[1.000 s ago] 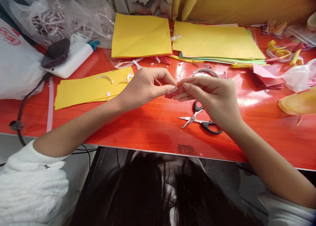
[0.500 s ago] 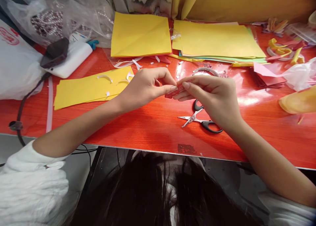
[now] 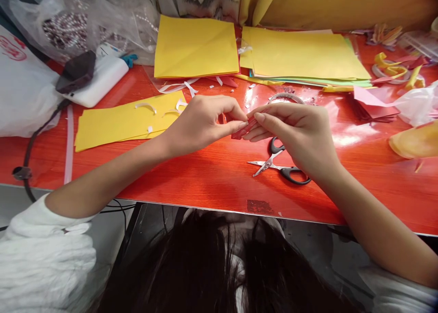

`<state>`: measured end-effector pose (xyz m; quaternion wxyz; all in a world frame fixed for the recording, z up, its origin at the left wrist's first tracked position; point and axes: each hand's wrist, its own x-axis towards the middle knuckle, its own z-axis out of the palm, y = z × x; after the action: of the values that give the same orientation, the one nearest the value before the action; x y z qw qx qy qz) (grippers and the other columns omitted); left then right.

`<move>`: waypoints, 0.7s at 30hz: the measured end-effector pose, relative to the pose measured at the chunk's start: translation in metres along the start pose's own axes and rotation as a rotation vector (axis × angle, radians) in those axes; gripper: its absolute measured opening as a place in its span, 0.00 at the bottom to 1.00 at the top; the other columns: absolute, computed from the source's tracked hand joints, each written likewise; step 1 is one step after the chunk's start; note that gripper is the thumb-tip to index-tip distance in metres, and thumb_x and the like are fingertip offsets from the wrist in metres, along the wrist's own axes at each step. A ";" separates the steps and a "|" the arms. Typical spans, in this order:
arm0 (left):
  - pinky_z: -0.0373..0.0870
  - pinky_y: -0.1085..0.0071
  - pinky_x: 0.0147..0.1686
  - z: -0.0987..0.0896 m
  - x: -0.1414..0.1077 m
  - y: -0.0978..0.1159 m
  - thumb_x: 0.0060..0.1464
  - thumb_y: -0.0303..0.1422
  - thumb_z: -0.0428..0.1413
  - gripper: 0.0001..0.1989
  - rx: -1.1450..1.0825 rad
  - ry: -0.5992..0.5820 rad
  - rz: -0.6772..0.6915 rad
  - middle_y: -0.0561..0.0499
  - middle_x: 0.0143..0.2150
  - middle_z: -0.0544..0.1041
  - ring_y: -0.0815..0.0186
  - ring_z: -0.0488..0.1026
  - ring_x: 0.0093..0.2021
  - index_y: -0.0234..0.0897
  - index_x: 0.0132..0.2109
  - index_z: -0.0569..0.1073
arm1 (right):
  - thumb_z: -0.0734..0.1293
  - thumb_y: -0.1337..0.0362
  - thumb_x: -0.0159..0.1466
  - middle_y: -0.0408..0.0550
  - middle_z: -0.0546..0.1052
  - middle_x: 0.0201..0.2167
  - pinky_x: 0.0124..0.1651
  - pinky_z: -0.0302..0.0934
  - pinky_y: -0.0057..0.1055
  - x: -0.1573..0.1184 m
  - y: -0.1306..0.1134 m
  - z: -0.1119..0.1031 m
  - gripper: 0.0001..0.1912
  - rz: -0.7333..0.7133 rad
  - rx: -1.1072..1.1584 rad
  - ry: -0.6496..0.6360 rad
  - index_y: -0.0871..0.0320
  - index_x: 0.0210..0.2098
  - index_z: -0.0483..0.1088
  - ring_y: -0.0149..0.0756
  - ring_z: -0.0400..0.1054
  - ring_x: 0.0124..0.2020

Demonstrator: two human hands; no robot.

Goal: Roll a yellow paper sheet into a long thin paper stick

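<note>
A small red piece (image 3: 240, 133), perhaps folded paper, is held between my two hands above the red table (image 3: 191, 176). My left hand (image 3: 205, 121) pinches its near end between thumb and forefinger. The thumb and fingers of my right hand (image 3: 294, 130) close on its other end, partly hiding it. Just below my right hand lie scissors (image 3: 268, 163) with black handles, their blades apart. A roll of tape (image 3: 286, 96) rests behind my right hand, partly covered by it.
Yellow paper strips (image 3: 116, 121) lie at left, with yellow sheets (image 3: 196, 48) and more stacked paper (image 3: 308, 55) at the back. Pink paper (image 3: 372, 102) and a yellowish cylinder (image 3: 414, 142) are at right. A white device (image 3: 99, 82) sits back left.
Both hands and the red piece have shifted very slightly to the right in view. The grips look the same.
</note>
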<state>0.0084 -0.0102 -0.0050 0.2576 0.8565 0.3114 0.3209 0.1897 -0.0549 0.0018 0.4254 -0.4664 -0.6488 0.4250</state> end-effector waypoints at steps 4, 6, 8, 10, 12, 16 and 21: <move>0.67 0.71 0.35 -0.001 0.000 0.000 0.53 0.33 0.55 0.05 -0.019 -0.005 -0.009 0.52 0.33 0.77 0.69 0.73 0.34 0.37 0.33 0.74 | 0.63 0.63 0.62 0.46 0.78 0.29 0.40 0.72 0.31 0.000 -0.001 0.000 0.09 0.002 0.003 -0.006 0.60 0.33 0.74 0.33 0.75 0.34; 0.67 0.71 0.36 -0.001 0.000 0.001 0.54 0.33 0.54 0.06 -0.025 -0.007 -0.018 0.52 0.33 0.77 0.69 0.73 0.34 0.37 0.33 0.74 | 0.63 0.64 0.62 0.46 0.78 0.28 0.40 0.73 0.31 0.000 -0.002 0.000 0.09 -0.006 0.004 -0.008 0.59 0.33 0.74 0.33 0.75 0.33; 0.67 0.72 0.35 -0.002 0.000 0.001 0.54 0.33 0.54 0.06 -0.027 -0.012 -0.026 0.52 0.33 0.77 0.69 0.73 0.34 0.37 0.33 0.74 | 0.63 0.66 0.62 0.46 0.78 0.28 0.40 0.73 0.31 0.000 -0.004 -0.001 0.08 -0.003 0.004 -0.017 0.60 0.32 0.74 0.33 0.75 0.33; 0.67 0.71 0.35 -0.002 0.000 0.002 0.54 0.33 0.54 0.06 -0.028 -0.015 -0.028 0.52 0.32 0.77 0.69 0.73 0.34 0.37 0.33 0.74 | 0.63 0.66 0.62 0.46 0.78 0.28 0.40 0.73 0.32 0.000 -0.005 -0.001 0.08 0.005 0.004 -0.023 0.60 0.31 0.74 0.33 0.74 0.33; 0.68 0.71 0.35 -0.001 0.000 0.002 0.54 0.33 0.55 0.06 -0.028 -0.015 -0.026 0.52 0.32 0.77 0.69 0.73 0.34 0.37 0.33 0.74 | 0.63 0.66 0.62 0.46 0.78 0.28 0.40 0.73 0.32 -0.001 -0.006 -0.001 0.09 0.010 0.004 -0.022 0.60 0.31 0.74 0.33 0.74 0.33; 0.68 0.70 0.35 0.000 0.000 0.000 0.54 0.34 0.55 0.05 -0.023 -0.007 -0.007 0.52 0.33 0.77 0.68 0.73 0.34 0.37 0.33 0.74 | 0.63 0.65 0.62 0.46 0.78 0.28 0.40 0.73 0.31 -0.001 -0.005 -0.001 0.09 0.004 -0.002 -0.018 0.60 0.32 0.74 0.33 0.74 0.33; 0.68 0.70 0.36 0.001 -0.001 0.000 0.54 0.33 0.55 0.05 -0.003 -0.009 0.008 0.52 0.33 0.77 0.68 0.73 0.35 0.38 0.32 0.73 | 0.63 0.66 0.62 0.45 0.78 0.27 0.39 0.73 0.31 0.000 -0.002 0.000 0.08 0.002 -0.011 -0.009 0.59 0.31 0.74 0.33 0.75 0.32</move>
<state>0.0085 -0.0110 -0.0064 0.2591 0.8589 0.3062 0.3185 0.1895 -0.0554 0.0033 0.4194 -0.4674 -0.6528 0.4238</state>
